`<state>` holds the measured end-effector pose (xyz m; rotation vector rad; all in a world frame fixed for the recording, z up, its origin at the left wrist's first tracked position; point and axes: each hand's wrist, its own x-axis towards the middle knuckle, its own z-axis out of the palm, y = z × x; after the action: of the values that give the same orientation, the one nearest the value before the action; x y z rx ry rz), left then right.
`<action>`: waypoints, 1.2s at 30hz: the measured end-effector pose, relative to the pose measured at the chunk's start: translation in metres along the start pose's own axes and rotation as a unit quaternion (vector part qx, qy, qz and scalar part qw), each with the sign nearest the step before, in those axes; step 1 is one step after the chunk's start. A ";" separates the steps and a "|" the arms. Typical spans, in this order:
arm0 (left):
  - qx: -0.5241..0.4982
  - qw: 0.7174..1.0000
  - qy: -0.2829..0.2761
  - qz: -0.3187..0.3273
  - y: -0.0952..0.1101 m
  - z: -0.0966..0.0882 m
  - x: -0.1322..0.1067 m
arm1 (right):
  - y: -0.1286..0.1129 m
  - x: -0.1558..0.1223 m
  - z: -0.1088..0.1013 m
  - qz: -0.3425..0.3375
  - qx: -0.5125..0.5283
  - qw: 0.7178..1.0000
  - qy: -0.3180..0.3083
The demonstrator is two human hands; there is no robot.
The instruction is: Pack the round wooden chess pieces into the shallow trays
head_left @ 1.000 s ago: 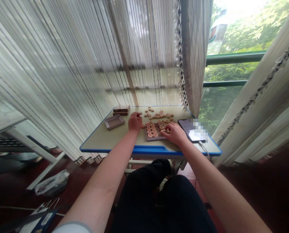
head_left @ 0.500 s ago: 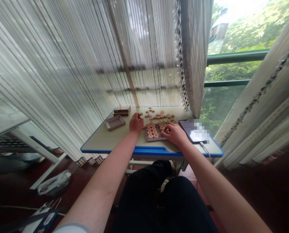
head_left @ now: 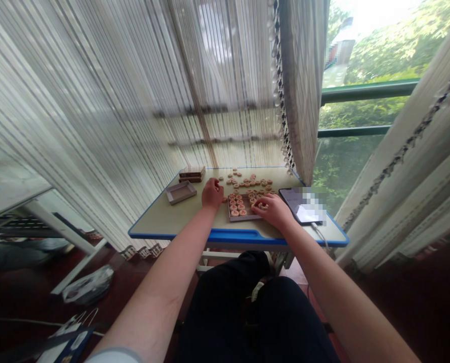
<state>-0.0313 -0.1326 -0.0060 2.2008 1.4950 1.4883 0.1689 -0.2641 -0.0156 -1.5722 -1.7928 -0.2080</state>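
Observation:
A shallow cardboard box [head_left: 244, 218] sits near the front of the small table, with rows of round Chinese chess pieces [head_left: 240, 207] on its left side, their red characters facing up. My right hand [head_left: 277, 209] reaches over the box's right side, its thumb and fingers closed on a chess piece [head_left: 254, 206] there. Left of the box, my left hand [head_left: 211, 194] hovers just over the table with curled fingers; a pale chess piece [head_left: 217, 188] shows between them. Beyond the box lie several loose chess pieces [head_left: 252, 182], scattered and partly bunched.
At the table's left lies an open box lid [head_left: 181, 192], and behind it a stack of flat boxes [head_left: 192, 174]. A phone [head_left: 299, 205] with a white cable [head_left: 319, 231] lies at the right. Sheer curtains [head_left: 134, 101] hang behind the blue-edged table [head_left: 164, 222].
The view has shifted slightly. My right thumb and fingers have moved a little within the right side of the box; my left hand stays nearly where it was.

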 end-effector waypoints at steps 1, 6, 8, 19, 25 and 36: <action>-0.001 1.000 0.002 0.002 -0.001 0.000 0.000 | 0.000 0.000 0.000 0.000 -0.001 1.000 0.001; 0.015 1.000 0.005 -0.006 -0.003 0.002 0.001 | 0.000 0.001 0.000 0.003 -0.002 1.000 -0.006; 0.027 1.000 0.005 -0.006 -0.002 0.001 0.000 | 0.000 0.001 0.000 0.001 0.002 1.000 -0.005; 0.061 0.998 -0.014 0.003 0.001 0.001 -0.001 | 0.001 0.002 0.000 -0.007 0.008 1.000 -0.007; 0.172 0.983 -0.038 -0.058 -0.007 0.006 0.002 | 0.003 0.002 -0.009 0.053 0.022 0.996 0.067; 0.198 0.960 -0.183 -0.076 -0.019 0.016 0.007 | 0.013 0.004 -0.005 0.087 0.036 0.993 0.075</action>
<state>-0.0315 -0.1104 -0.0202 2.3248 1.8930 0.7255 0.1831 -0.2605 -0.0145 -1.6063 -1.5241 -0.1714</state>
